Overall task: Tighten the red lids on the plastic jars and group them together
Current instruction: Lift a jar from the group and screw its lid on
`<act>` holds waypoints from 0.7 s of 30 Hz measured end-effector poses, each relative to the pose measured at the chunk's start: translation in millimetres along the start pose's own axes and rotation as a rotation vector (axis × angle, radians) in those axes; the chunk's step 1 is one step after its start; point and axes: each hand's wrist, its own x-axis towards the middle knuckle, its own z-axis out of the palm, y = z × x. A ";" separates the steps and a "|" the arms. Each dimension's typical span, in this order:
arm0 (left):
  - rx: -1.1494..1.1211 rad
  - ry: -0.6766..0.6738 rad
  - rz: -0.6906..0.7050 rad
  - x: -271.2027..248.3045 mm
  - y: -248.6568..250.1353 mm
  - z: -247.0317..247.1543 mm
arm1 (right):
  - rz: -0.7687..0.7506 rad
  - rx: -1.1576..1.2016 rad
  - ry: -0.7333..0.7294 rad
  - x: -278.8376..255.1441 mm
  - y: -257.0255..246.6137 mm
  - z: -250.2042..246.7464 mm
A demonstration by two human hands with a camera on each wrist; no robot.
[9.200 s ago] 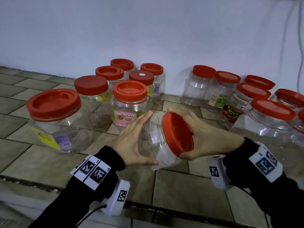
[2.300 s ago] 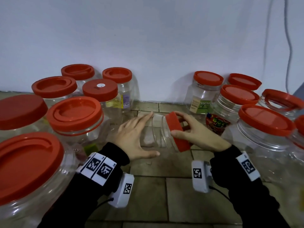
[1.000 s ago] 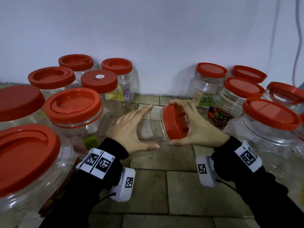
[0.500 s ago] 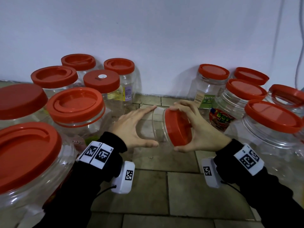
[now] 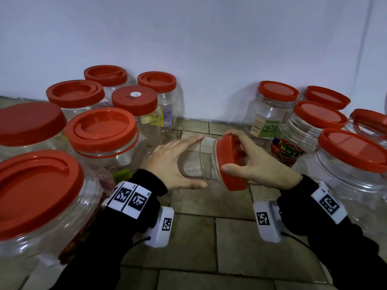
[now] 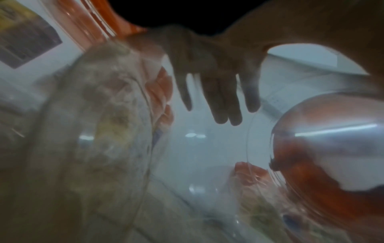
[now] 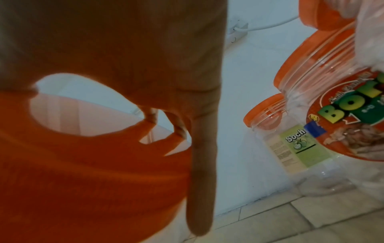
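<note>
**Lid going on, jar held on its side between two clusters**

I am holding a small clear jar (image 5: 199, 162) sideways above the tiled floor (image 5: 188, 227). My left hand (image 5: 171, 166) is cupping its body with fingers spread around it; my right hand (image 5: 257, 164) is gripping the red lid (image 5: 228, 162) at its rim. Lidded jars are standing in a left group (image 5: 100, 132) and a right group (image 5: 318, 118). Judging by this, the tightening is unfinished, and I cannot tell which group is done.

Setting: plain indoor room, likely storage corner of a home or small shop; exact type unclear. Evidence: worn tiled floor (image 5: 194, 237), bare white wall (image 5: 188, 49), many clear red-lidded sweet jars (image 5: 270, 114) standing directly on floor, cable (image 5: 216, 28) down wall.
</note>
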 end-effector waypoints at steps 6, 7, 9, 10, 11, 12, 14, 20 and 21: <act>-0.053 -0.042 0.021 0.8 -0.3 -4.6 | -0.299 -0.150 -0.077 -5.9 3.6 -5.2; -0.051 -0.048 0.020 1.4 -0.7 -5.0 | -0.313 -0.150 -0.082 -6.3 4.4 -5.6; -0.046 -0.055 0.020 1.5 -0.6 -4.8 | -0.321 -0.151 -0.081 -6.5 5.5 -5.9; -0.042 -0.055 0.017 1.3 -0.4 -4.6 | -0.316 -0.152 -0.078 -6.2 5.2 -6.1; -0.035 -0.055 0.015 1.2 -0.6 -4.1 | -0.305 -0.152 -0.076 -5.6 4.3 -6.1; -0.026 -0.052 0.010 1.2 -0.8 -3.7 | -0.291 -0.156 -0.071 -4.7 3.3 -5.9; 0.001 -0.036 0.000 1.1 -1.8 -2.1 | -0.242 -0.150 -0.054 -2.6 0.4 -3.9; 0.101 0.035 0.011 -4.5 4.7 8.0 | 0.078 -0.053 0.022 2.9 -1.2 1.1; 0.106 0.026 0.016 -3.9 4.4 8.1 | 0.124 -0.031 0.016 2.8 -1.8 1.2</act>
